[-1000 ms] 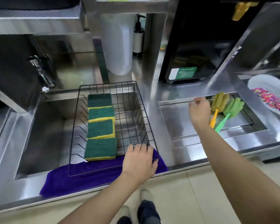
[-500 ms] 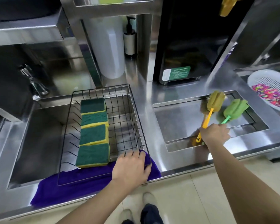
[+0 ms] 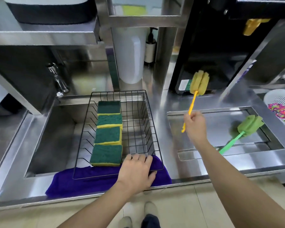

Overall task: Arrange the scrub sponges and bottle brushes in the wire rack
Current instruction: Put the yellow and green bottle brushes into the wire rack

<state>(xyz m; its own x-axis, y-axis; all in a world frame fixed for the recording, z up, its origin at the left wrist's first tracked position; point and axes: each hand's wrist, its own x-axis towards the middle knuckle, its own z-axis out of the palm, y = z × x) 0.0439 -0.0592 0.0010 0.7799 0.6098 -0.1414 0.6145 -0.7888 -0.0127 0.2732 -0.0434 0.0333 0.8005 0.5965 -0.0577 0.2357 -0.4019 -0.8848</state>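
Note:
A black wire rack sits over the left sink, its front end on a purple cloth. Several green-and-yellow scrub sponges lie in a row along the rack's left side. My left hand grips the rack's front right rim. My right hand holds the yellow bottle brush by its handle, lifted in the air with the sponge head pointing up and away, right of the rack. The green bottle brush lies in the shallow right basin.
A tap stands at the sink's back left. A white cylinder and a pump bottle stand behind the rack. A black appliance fills the back right. A white colander with colourful bits sits far right.
My right hand closed on the yellow brush's handle and lifted it out of the right basin, up and leftward. The green brush stayed in the basin. My left hand kept hold of the rack.

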